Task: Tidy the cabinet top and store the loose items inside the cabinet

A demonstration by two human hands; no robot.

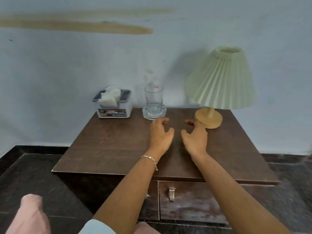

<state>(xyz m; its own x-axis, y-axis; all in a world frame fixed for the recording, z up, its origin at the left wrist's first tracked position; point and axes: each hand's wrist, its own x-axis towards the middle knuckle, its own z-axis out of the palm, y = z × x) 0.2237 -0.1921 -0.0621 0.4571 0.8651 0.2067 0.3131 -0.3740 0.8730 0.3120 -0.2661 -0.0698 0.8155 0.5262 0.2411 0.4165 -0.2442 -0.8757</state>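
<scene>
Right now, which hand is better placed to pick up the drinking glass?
Left. The left hand is empty, fingers loosely curled, just in front of the drinking glass. The right hand is further over, by the wooden lamp base.

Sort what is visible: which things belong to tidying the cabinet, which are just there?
Job: dark brown wooden cabinet; white-and-grey plastic tissue box; clear glass mug on clear glass saucer; pale-green pleated lamp, wooden base; left hand, right hand.
Just there: dark tiled floor; stained pale wall; silver bracelet.

Glass (154, 100) and lamp (209, 118) flank open cabinet top (109, 146).
</scene>
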